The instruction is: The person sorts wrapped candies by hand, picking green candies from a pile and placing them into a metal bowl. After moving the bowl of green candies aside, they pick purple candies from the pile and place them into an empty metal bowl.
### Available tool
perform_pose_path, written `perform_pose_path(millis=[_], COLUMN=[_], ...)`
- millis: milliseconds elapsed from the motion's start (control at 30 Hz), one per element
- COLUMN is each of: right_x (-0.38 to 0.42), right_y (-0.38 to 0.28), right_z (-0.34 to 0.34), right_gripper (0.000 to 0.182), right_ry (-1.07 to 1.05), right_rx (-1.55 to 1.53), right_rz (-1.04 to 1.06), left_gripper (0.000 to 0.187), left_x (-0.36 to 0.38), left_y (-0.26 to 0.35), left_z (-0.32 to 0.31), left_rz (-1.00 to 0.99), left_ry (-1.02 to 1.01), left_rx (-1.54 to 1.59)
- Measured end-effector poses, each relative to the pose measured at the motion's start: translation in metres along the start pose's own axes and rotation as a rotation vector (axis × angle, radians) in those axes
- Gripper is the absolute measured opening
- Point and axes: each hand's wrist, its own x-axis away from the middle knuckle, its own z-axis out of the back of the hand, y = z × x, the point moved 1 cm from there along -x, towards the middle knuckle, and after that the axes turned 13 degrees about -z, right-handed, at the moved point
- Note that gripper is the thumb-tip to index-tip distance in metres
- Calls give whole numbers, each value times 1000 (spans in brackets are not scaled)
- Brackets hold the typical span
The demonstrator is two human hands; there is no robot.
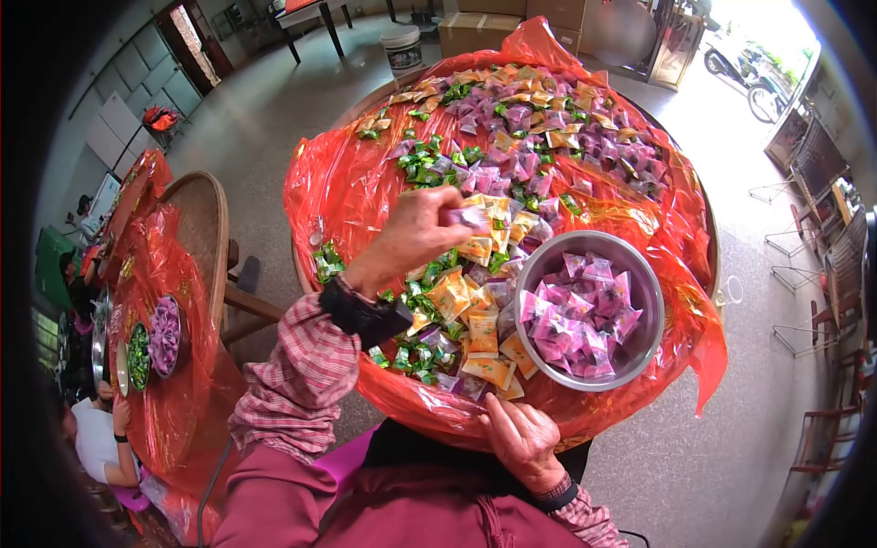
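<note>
Over the middle of the round tray lined with red plastic [352,196], my left hand [422,230] pinches a small pale purple wrapped packet [468,217]. Below it lie orange packets [482,333] and green-wrapped pieces [425,164], with more purple packets mixed in. My right hand [525,440] rests at the tray's near edge, fingers stretched toward the orange packets and touching the plastic; it holds nothing that I can see. A metal bowl [650,352] of pink-purple packets [585,315] stands on the tray to the right, apart from both hands.
On the left, a second tray with red plastic [174,247] carries bowls of green pieces [138,356] and purple packets [164,336]. Another person [96,438] sits beside it. Chairs [827,411] line the right wall. A white bucket [402,47] and cardboard boxes [475,35] stand behind.
</note>
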Motion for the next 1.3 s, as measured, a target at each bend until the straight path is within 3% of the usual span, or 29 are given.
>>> perform_pose_path(millis=[167, 200, 333, 367, 567, 800, 933, 1033, 1133, 1300], right_x=[-1, 0, 0, 0, 1, 1, 0, 0, 0, 0], right_y=[0, 0, 0, 0, 1, 1, 0, 0, 1, 0], right_z=[0, 0, 1, 1, 0, 0, 1, 1, 1, 1], right_gripper=[34, 34, 34, 34, 35, 35, 35, 35, 35, 35], right_ry=[3, 4, 5, 10, -5, -1, -8, -13, -11, -5], right_rx=[-1, -3, -18, -20, -14, -10, -9, 0, 2, 8], right_rz=[5, 7, 1, -4, 9, 9, 5, 5, 6, 9], left_gripper=[31, 31, 33, 31, 32, 34, 32, 25, 14, 15], left_x=[-23, -23, -17, -13, 4, -13, -12, -9, -7, -25], left_y=[29, 40, 16, 4, -79, -105, -111, -99, -80, -28], left_z=[-57, -59, -50, -42, 2, -11, -9, 6, 19, -17], left_rz=[-211, -322, -384, -225, -163, 0, -125, -27, 120, -4], left_ry=[-35, 2, 40, 27, 130, -55, 45, 42, 110, 27], left_rx=[388, 316, 102, 68, -445, -548, -582, -444, 39, 427])
